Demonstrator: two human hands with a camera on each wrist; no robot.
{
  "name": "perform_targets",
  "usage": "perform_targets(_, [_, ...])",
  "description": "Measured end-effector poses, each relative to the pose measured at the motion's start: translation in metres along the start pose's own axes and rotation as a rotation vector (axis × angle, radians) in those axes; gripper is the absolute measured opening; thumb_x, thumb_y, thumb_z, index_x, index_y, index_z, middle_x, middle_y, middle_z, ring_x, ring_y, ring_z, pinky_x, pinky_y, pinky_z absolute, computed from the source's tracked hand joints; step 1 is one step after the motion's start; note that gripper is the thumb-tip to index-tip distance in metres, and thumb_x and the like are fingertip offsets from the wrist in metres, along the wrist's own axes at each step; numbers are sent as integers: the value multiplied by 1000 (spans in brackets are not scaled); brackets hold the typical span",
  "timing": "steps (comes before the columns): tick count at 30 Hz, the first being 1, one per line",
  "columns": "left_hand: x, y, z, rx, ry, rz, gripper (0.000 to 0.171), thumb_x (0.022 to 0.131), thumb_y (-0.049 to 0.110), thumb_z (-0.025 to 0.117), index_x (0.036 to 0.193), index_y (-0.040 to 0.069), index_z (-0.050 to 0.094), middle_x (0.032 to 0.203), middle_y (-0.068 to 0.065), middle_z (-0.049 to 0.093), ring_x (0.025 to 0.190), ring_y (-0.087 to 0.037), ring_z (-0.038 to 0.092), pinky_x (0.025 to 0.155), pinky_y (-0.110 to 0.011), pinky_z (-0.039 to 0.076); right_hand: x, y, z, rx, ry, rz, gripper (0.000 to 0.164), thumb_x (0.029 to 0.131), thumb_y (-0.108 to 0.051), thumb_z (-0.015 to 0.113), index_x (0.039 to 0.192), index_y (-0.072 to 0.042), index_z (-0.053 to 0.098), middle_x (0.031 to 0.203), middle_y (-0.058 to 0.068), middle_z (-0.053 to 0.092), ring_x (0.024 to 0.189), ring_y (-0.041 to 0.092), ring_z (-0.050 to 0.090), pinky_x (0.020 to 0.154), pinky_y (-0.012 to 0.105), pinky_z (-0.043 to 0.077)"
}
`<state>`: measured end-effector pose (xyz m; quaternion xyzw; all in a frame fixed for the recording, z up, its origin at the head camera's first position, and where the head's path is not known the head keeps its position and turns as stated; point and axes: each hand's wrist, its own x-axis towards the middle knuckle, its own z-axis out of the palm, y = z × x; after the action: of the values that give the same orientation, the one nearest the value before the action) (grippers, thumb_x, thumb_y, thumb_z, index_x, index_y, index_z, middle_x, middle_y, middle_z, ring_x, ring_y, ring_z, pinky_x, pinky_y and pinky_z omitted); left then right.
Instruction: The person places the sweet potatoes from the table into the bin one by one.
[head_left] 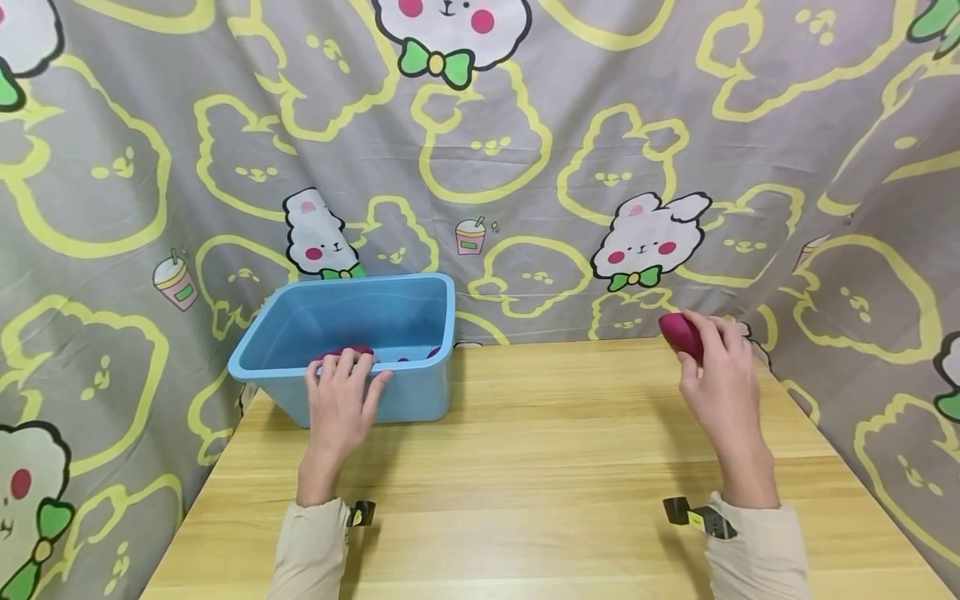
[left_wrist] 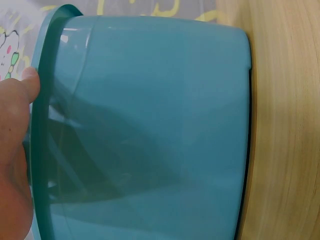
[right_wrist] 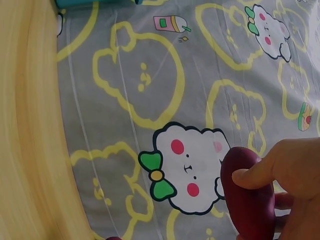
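The left hand (head_left: 341, 408) hooks fingers over the near edge of the blue tub (head_left: 412, 398); well right of the tub, the right hand (head_left: 724, 382) has fingers clamped on a red lump (head_left: 681, 335), lifted. Looks like a carry; the next move likely wants a steady grip. Red pieces (head_left: 360, 349) inside the tub, cloth (head_left: 510, 175) behind.

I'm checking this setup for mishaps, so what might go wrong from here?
The smooth-looking dark red object in the right hand could slip and hit the table, as the blue bin stands well off to the left. The left hand is at the bin's near rim; a hard push or pull there might slide or tip it. If so, the red pieces inside may roll.
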<state>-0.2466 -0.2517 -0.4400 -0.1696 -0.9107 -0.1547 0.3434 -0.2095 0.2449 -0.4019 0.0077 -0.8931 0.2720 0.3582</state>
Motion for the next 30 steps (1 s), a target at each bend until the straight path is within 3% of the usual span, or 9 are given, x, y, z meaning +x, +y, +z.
perform_targets(20, [-3,-1,0,-1,5,6,34,102,38,61,112,6,66,108,-16,59,105,-42,48,103,-66,23,-4,-18,12,31,-45,-75,61,88,9,71,143,-9,56,140,26,50,118,51,49,93,70,41])
perform_targets(30, [-1,0,0,-3,3,6,33,102,38,61,112,6,65,108,-16,58,105,-42,47,104,-66,23,-5,-23,15,41,-50,-92,61,88,8,72,143,-12,57,139,24,52,115,49,50,87,71,43])
